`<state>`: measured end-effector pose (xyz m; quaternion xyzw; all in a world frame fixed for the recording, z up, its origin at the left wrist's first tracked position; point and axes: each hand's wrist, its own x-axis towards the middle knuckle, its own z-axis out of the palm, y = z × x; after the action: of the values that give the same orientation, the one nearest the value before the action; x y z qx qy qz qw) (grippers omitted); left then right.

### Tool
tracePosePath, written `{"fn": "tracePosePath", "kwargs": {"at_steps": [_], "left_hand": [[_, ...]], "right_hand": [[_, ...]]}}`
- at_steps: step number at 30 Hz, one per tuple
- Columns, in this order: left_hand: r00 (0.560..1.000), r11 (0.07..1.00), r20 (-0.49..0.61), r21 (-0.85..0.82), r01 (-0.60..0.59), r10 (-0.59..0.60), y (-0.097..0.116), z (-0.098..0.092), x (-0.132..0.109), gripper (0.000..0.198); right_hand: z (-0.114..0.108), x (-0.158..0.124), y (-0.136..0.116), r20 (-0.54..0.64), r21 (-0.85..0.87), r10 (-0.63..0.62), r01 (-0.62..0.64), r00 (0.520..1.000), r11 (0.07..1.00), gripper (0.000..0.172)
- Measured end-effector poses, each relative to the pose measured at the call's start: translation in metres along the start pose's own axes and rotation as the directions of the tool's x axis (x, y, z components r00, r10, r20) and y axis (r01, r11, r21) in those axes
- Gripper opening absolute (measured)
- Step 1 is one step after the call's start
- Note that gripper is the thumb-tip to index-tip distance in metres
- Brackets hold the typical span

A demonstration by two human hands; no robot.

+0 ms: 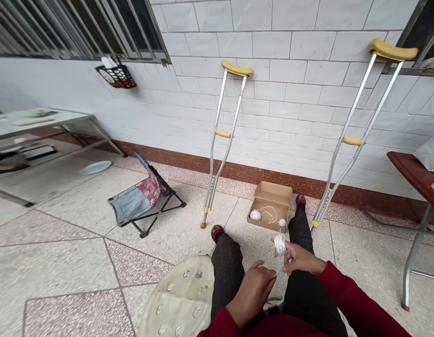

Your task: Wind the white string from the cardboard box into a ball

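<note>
- Gripping a small ball of white string (279,244) between thumb and fingers, the right hand (297,258) is closed above the person's right knee.
- The left hand (252,292) is half closed, near a strand (278,267) hanging from that ball; whether it pinches the strand cannot be told.
- An open cardboard box (275,192) stands on the terrazzo floor (62,262) by the skirting, with one white string ball (255,215) near its left edge and another (282,223) near its front right corner.
- A left crutch (217,140) and a right crutch (353,117) lean on the tiled wall (308,93), either side of the box.
- A low folding chair (132,203) stands left of the box.
- A round translucent plastic disc (178,299) lies beside the person's left leg.
</note>
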<state>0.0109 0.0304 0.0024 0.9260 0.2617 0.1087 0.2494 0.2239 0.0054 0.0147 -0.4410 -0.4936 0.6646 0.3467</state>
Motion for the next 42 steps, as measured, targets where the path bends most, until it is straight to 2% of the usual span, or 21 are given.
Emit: {"fn": "tracePosePath", "kwargs": {"at_steps": [3,5,7,9,13,17,19,21,23,25,27,29,31,33,36,38,40,42], "left_hand": [[0.998,0.997,-0.010,0.060,-0.057,0.058,-0.006,-0.019,0.006,0.023],[0.997,0.996,0.015,0.035,-0.082,0.081,-0.010,-0.030,0.012,0.023],[0.994,0.994,0.061,-0.065,-0.086,0.090,-0.013,-0.036,0.017,0.029],[0.994,0.981,0.085,-0.187,-0.058,0.075,-0.016,-0.037,0.019,0.037],[1.000,0.956,0.026,-0.294,0.007,0.001,-0.019,-0.027,0.016,0.045],[0.998,0.942,0.015,-0.330,0.068,-0.066,-0.016,-0.005,0.012,0.043],[0.996,0.943,0.058,-0.322,0.089,-0.075,-0.012,0.004,0.010,0.043],[0.993,0.959,0.089,-0.268,0.097,-0.076,-0.007,0.007,0.008,0.040],[0.994,0.979,0.091,-0.185,0.083,-0.067,-0.006,0.002,0.006,0.036],[0.997,0.994,0.063,-0.092,0.055,-0.049,-0.009,-0.010,0.004,0.030],[0.999,1.000,0.027,-0.012,0.027,-0.026,-0.014,-0.024,0.005,0.026],[1.000,0.999,0.002,0.032,-0.001,0.001,-0.020,-0.035,0.009,0.024],[0.999,0.999,0.003,0.010,-0.032,0.032,-0.022,-0.040,0.015,0.026],[0.999,0.997,-0.009,-0.060,-0.040,0.040,-0.020,-0.038,0.020,0.033],[0.997,0.977,-0.075,-0.213,-0.017,0.001,-0.013,-0.024,0.024,0.039],[0.995,0.951,-0.099,-0.310,-0.007,-0.025,-0.007,-0.012,0.022,0.040],[0.995,0.923,-0.076,-0.384,0.030,-0.064,-0.001,-0.002,0.017,0.042],[0.993,0.908,-0.034,-0.410,0.086,-0.109,0.003,0.003,0.011,0.042]], "right_hand": [[0.012,-0.002,0.035,0.026,-0.277,0.106,-0.094,0.994,0.956,0.058],[0.021,-0.010,0.046,0.120,-0.263,0.173,-0.137,0.977,0.955,0.053],[0.027,-0.020,0.045,0.227,-0.112,0.204,-0.183,0.952,0.977,0.059],[0.029,-0.031,0.032,0.278,0.078,0.157,-0.185,0.948,0.980,0.064],[0.025,-0.044,-0.010,0.253,0.377,-0.064,-0.038,0.965,0.925,0.066],[0.018,-0.036,-0.044,0.183,0.473,-0.224,0.114,0.957,0.874,0.075],[0.011,-0.024,-0.050,0.096,0.388,-0.232,0.178,0.968,0.904,0.077],[0.000,-0.013,-0.043,0.010,0.187,-0.178,0.173,0.984,0.967,0.077],[-0.008,-0.007,-0.024,-0.043,-0.050,-0.066,0.064,0.997,0.997,0.074],[-0.009,-0.009,0.001,-0.056,-0.208,0.065,-0.075,0.996,0.975,0.070],[0.000,-0.017,0.022,0.016,-0.249,0.177,-0.167,0.984,0.954,0.067],[0.013,-0.028,0.032,0.173,-0.182,0.234,-0.202,0.957,0.962,0.070],[0.026,-0.037,0.028,0.324,0.009,0.184,-0.198,0.928,0.980,0.075],[0.033,-0.041,0.014,0.385,0.277,0.036,-0.152,0.922,0.949,0.074],[0.029,-0.040,-0.015,0.315,0.567,-0.185,-0.028,0.931,0.823,0.069],[0.021,-0.034,-0.031,0.209,0.607,-0.260,0.084,0.943,0.790,0.070],[0.010,-0.026,-0.040,0.106,0.518,-0.264,0.174,0.959,0.838,0.071],[-0.001,-0.016,-0.038,0.025,0.296,-0.205,0.189,0.978,0.936,0.070]]}}
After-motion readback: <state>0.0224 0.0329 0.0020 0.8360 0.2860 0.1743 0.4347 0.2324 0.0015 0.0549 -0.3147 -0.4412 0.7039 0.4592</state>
